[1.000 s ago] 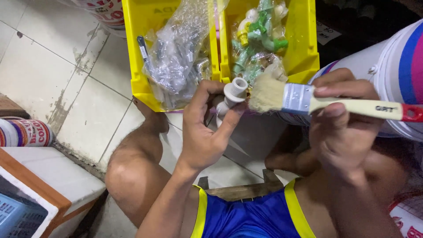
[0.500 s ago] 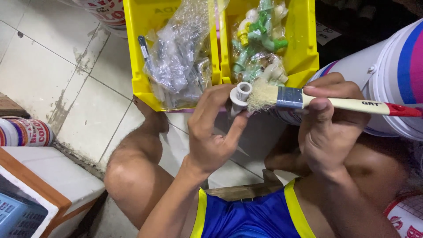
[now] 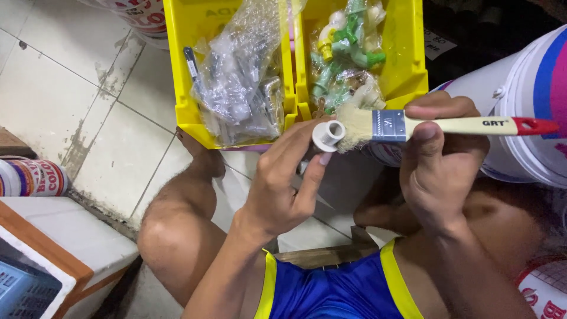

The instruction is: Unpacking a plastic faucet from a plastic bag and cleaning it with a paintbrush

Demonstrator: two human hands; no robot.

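- Your left hand is closed around a small white pipe fitting, pinching it between thumb and fingertips with its round open end turned up toward the camera.
- Your right hand is clamped on the pale wooden handle of a paintbrush, thumb on top and fingers curled beneath; the handle's red tip points to the right.
- The brush lies level, and its light bristles touch the right side of the fitting's rim.
- You hold both the fitting and the brush in the air above your knees, just in front of the near edge of the yellow bins.
- Two yellow plastic bins stand side by side on the tiled floor beyond your hands. The left one holds a clear bag of grey metal parts; the right one holds a bag of green and white fittings.
- A large white bucket with blue and pink bands stands to your right, just behind the brush handle.
- A paint can sits by the left edge of the floor, well apart from your hands.
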